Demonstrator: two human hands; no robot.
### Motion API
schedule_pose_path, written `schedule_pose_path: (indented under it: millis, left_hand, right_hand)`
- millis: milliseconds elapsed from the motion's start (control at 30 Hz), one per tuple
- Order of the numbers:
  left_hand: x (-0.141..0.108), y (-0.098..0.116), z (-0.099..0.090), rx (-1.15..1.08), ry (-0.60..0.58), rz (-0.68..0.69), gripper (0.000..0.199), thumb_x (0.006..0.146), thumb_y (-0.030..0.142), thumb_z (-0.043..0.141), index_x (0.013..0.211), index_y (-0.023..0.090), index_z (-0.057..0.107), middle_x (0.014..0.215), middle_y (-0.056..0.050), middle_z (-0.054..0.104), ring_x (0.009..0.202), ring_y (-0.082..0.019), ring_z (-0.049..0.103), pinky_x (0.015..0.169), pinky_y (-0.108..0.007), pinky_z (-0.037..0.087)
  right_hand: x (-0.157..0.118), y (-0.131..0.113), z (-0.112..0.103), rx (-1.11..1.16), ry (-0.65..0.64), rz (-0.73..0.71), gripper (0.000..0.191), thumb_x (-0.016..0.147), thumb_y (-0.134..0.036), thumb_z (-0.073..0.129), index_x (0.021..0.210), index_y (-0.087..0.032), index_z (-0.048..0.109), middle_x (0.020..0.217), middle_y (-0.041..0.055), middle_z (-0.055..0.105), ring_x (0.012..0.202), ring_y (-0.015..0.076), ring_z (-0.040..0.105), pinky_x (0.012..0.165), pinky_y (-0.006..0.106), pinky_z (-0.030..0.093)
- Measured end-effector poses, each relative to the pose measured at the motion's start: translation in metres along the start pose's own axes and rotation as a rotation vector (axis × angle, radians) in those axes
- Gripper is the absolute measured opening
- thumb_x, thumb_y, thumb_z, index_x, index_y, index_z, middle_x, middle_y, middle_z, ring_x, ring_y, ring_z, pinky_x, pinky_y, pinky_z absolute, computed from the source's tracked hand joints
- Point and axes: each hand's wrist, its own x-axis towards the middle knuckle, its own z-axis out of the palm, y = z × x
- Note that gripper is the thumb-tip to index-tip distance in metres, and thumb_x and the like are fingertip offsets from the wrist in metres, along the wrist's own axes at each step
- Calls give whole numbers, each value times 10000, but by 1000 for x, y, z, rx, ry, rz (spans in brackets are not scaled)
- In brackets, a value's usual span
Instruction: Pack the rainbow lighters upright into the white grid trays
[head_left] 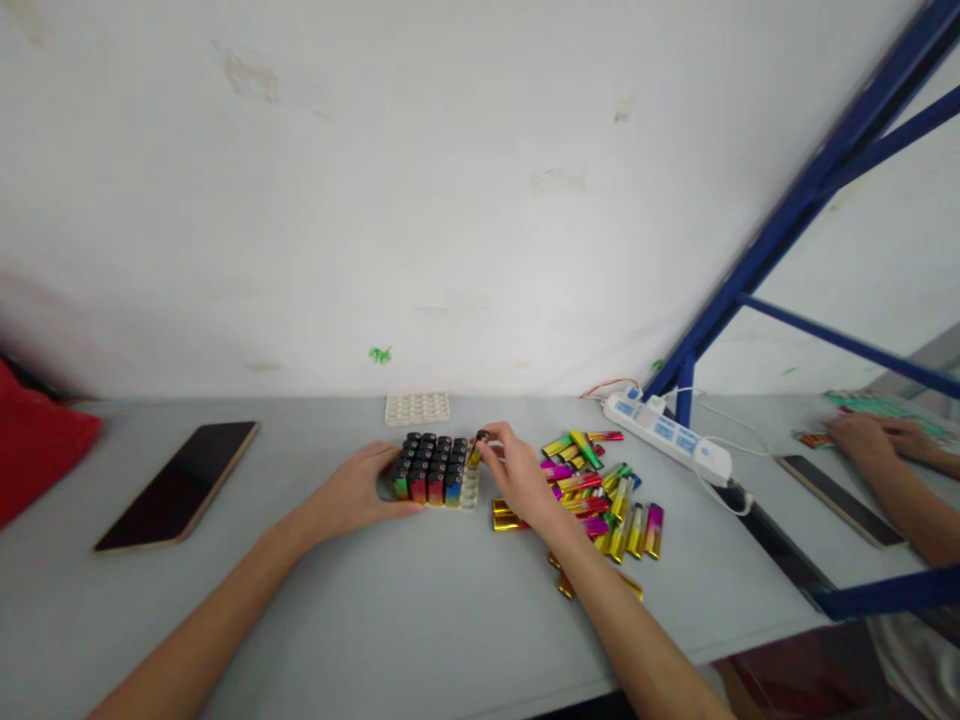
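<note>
Several black-topped, colourful cylinders like lighters (429,470) stand upright in rows in a white tray with holes (469,490). My left hand (367,488) rests against the left side of the rows, thumb at the front and fingers behind, apart. My right hand (514,470) pinches one black-topped gold piece (475,452) at the back right of the rows, over the tray's uncovered strip. Under and beside my right forearm lies a loose pile of shiny gold, red, purple and green pieces (621,510); part of the pile is hidden by the arm.
A second white tray (417,408) lies near the wall. A dark tablet (180,485) and red bag (37,440) are at left. Right of the pile are a power strip (667,435) and blue frame (720,310); beyond it are another person's hands (874,436).
</note>
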Motion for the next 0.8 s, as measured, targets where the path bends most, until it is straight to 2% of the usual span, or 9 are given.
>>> schedule_pose_path:
  millis: [233,433,633,733,800]
  left_hand:
    - [2,-4,1,-4,18,28,641,793,750,902,1183,245,835,1225,-140,877,1158,-412,810,1073,-528,654]
    - [3,-1,-1,7,31,37,646,787,743,895,1179,232,838,1178,-142,878,1106,-415,816,1058,-546,663]
    - [1,0,-2,31,-12,12,707,839,757,849,1252,184,816,1257,-160,865,1179,-404,801,1151,-545,630]
    - [1,-2,-1,23,-17,4,728,838,762,846,1273,180,816,1304,-172,861,1230,-416,796,1166,-549,623]
    - [2,-3,-1,29,-16,-7,733,829,776,849,1267,189,820,1298,-166,864,1234,-424,796,1147,-553,633]
  right_hand:
    - [3,-1,-10,-32,-93,-94,184,1189,-400,593,1310,-262,609,1186,95,823,1090,259,855,1005,407,668]
    - [3,-1,-9,-67,-125,-123,142,1197,-314,582,1320,-249,611,1199,104,826,1146,264,841,1038,412,648]
    - [3,0,-8,-323,-234,-94,118,1129,-171,682,1237,-221,677,1156,118,850,1094,283,829,1008,405,631]
    - [5,-6,-14,-343,-221,-103,257,1086,-225,806,1326,-210,716,1262,136,867,1190,300,830,1097,442,628]
    - [8,-17,-26,-294,-151,-132,377,1079,-287,844,1424,-212,714,1344,139,865,1273,299,822,1177,466,612]
